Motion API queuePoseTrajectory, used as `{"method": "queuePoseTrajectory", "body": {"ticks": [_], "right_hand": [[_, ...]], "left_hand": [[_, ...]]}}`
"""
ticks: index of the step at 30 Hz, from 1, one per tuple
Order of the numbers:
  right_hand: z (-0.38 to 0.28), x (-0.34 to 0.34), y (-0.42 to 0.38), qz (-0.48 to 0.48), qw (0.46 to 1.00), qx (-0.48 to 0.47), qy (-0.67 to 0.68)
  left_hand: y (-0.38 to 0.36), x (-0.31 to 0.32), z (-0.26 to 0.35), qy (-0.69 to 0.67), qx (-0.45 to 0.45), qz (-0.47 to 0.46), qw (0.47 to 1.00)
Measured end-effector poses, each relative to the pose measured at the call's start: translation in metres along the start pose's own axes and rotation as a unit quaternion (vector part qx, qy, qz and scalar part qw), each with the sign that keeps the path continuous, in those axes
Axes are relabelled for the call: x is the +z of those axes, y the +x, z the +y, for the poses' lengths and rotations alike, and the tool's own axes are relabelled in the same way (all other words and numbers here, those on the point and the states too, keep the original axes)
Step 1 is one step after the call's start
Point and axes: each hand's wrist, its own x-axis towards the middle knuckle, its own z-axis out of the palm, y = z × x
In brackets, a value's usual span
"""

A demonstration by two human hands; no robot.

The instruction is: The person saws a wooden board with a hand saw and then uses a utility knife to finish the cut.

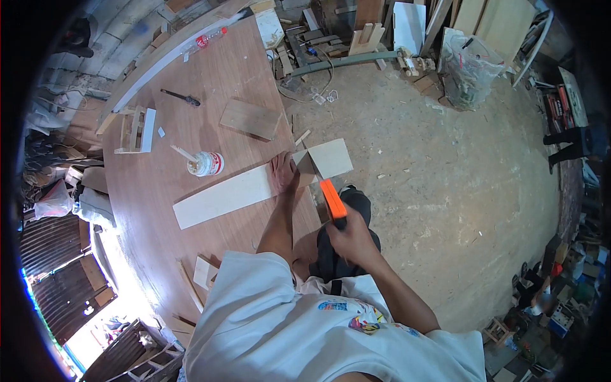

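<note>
A long pale board (223, 196) lies across the table near its right edge, and its far end (330, 159) sticks out past that edge. My left hand (283, 173) presses flat on the board close to the edge, fingers stretched out. Closed round the handle of a hand saw (332, 198) is my right hand (351, 240). The saw has an orange and black handle; its thin blade meets the overhanging part of the board, just right of my left hand. My knee, in dark cloth, is below the saw.
On the table (210, 134) stand a white tub (207, 164) with a stick in it, a wood block (251, 119), a small wooden frame (135, 130), a dark tool (181, 97) and a plastic bottle (211, 38). A plastic bag (470, 70) and wood scraps lie on the floor.
</note>
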Motion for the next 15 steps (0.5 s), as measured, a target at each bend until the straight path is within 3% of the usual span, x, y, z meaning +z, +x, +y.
{"method": "queuePoseTrajectory", "body": {"ticks": [1,3,6,8,10,14,15], "right_hand": [[0.017,0.008,0.008,0.001,1.0,0.003,0.002],[0.043,0.018,0.045,-0.061,0.991,0.119,-0.006],[0.051,0.031,0.064,-0.037,0.996,0.071,-0.041],[0.021,0.017,0.047,-0.038,0.996,0.06,-0.045],[-0.025,-0.002,0.012,-0.064,0.989,0.132,0.027],[-0.046,-0.018,-0.013,-0.045,0.989,0.124,0.07],[-0.021,-0.008,-0.008,-0.008,0.999,0.033,0.034]], "left_hand": [[-0.003,-0.001,-0.002,0.002,0.001,-0.003,1.0],[0.001,0.0,-0.001,-0.01,0.005,-0.007,1.0],[0.0,-0.002,0.001,-0.028,-0.014,-0.009,0.999],[0.003,0.006,-0.004,-0.012,-0.015,-0.003,1.0],[-0.012,0.006,-0.006,0.003,-0.024,-0.014,1.0],[0.0,0.006,-0.006,-0.003,-0.006,-0.002,1.0],[-0.001,0.008,-0.008,0.006,0.005,0.005,1.0]]}}
